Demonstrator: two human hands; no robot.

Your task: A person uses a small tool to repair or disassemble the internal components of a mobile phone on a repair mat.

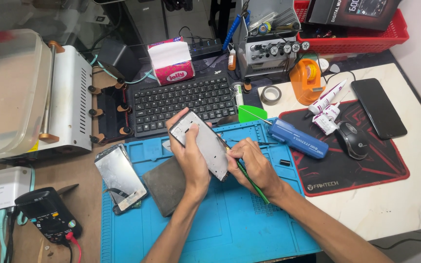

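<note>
My left hand (191,158) holds a grey phone frame (201,143) tilted above the blue work mat (230,219), fingers wrapped around its left edge and top corner. My right hand (252,165) grips a thin green-handled tool (252,182) with its tip against the frame's right edge. Below the left hand a dark flat panel (164,187) lies on the mat. A detached phone screen (120,178) rests at the mat's left edge.
A black keyboard (183,100) lies behind the mat, with a tissue pack (171,63) beyond it. A blue electric screwdriver (296,139), black mouse (353,141) and black phone (378,108) sit to the right. A multimeter (47,214) and a white machine (71,97) stand at left.
</note>
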